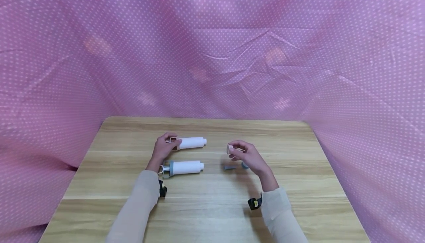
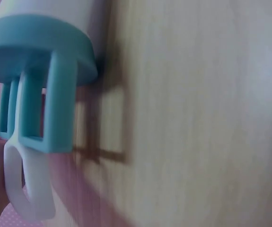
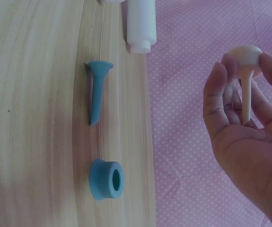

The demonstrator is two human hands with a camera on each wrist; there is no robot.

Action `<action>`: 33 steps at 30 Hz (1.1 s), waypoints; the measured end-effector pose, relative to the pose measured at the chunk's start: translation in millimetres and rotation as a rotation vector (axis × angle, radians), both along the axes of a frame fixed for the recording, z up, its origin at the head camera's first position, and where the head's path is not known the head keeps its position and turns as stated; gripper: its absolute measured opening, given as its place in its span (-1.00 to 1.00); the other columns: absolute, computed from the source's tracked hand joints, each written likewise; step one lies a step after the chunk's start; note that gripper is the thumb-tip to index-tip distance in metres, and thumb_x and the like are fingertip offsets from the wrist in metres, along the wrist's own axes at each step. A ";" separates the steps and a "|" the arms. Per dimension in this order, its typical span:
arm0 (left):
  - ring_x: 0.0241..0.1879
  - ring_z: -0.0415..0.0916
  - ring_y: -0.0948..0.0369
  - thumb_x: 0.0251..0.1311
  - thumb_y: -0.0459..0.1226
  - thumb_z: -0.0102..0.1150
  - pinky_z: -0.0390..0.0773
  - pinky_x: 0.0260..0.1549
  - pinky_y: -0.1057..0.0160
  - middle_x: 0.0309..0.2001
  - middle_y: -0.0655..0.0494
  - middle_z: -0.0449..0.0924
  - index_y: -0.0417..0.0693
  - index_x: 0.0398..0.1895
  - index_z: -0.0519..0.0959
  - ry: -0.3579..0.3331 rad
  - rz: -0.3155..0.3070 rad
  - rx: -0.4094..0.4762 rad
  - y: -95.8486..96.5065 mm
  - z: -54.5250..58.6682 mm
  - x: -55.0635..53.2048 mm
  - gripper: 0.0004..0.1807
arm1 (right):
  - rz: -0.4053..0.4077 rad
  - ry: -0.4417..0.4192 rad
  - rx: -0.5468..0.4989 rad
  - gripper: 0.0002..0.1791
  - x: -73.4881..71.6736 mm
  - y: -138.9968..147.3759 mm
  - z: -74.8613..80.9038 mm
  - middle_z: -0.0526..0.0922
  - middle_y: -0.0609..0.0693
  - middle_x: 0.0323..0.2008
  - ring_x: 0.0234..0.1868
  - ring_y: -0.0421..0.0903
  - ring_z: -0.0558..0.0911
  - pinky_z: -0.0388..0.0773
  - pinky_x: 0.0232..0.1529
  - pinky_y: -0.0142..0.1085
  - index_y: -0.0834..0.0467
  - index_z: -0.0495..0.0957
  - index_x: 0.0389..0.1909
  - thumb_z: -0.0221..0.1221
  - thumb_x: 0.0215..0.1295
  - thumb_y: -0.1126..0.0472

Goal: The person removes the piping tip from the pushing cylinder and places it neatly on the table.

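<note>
My left hand grips the collar end of the far white syringe-like tube, its thumb on the barrel and fingers over the pale handle. Nearer me lies a second white tube with a teal collar and finger frame and a white pull loop. Raised above the table, my right hand pinches a cream nozzle by its round capped end; its thin stem points toward the palm. Below that hand lie a teal funnel-shaped nozzle and a teal ring cap.
The wooden table carries these parts. Pink dotted cloth hangs behind it and along both sides. A small black wrist camera sits at the right cuff, another at the left.
</note>
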State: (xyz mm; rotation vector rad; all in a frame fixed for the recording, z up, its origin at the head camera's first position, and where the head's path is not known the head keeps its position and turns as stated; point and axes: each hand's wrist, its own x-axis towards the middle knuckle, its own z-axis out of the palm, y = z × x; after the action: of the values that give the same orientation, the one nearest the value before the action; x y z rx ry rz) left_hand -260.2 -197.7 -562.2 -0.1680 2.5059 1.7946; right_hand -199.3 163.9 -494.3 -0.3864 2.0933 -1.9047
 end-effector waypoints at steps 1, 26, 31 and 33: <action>-0.02 0.51 0.02 0.26 -0.09 0.40 0.54 -0.06 0.20 0.08 -0.15 0.56 -0.21 0.21 0.55 -0.009 0.001 -0.002 -0.3 0.1 0.2 -0.45 | 0.001 -0.006 -0.003 -0.57 0.0 -0.2 -0.3 0.63 0.15 -0.08 -0.02 0.34 0.62 0.68 -0.04 -0.07 0.41 0.47 0.20 0.19 0.49 0.20; 0.29 0.37 -0.14 0.31 0.00 0.32 0.36 0.31 -0.12 0.33 -0.17 0.42 -0.19 0.35 0.43 0.000 0.001 -0.064 0.7 19.4 2.7 -0.32 | -0.008 0.005 -0.017 -0.57 -3.5 -5.7 1.1 0.63 0.13 -0.10 -0.03 0.35 0.62 0.68 -0.06 -0.08 0.40 0.46 0.21 0.21 0.47 0.23; 0.33 0.34 -0.19 0.26 0.06 0.34 0.37 0.30 -0.15 0.41 -0.18 0.34 -0.14 0.34 0.45 0.048 0.047 -0.058 5.3 39.6 7.6 -0.30 | -0.032 -0.022 0.004 -0.59 -2.6 -7.1 2.3 0.62 0.14 -0.11 -0.16 0.06 0.67 0.66 -0.04 0.06 0.36 0.50 0.17 0.26 0.41 0.25; 0.36 0.30 -0.20 0.26 0.08 0.34 0.36 0.30 -0.16 0.42 -0.17 0.34 -0.12 0.34 0.46 0.071 0.051 -0.061 7.9 45.3 9.6 -0.30 | -0.040 -0.034 0.013 -0.61 -2.3 -8.0 2.1 0.61 0.13 -0.10 -0.19 0.00 0.66 0.64 -0.03 0.11 0.35 0.51 0.16 0.27 0.40 0.25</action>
State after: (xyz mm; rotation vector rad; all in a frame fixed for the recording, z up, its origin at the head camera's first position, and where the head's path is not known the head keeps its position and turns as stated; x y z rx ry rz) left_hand -250.6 -189.8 -516.9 -0.1758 2.6300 1.7738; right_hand -201.5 156.0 -492.2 -0.3090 2.1061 -1.9054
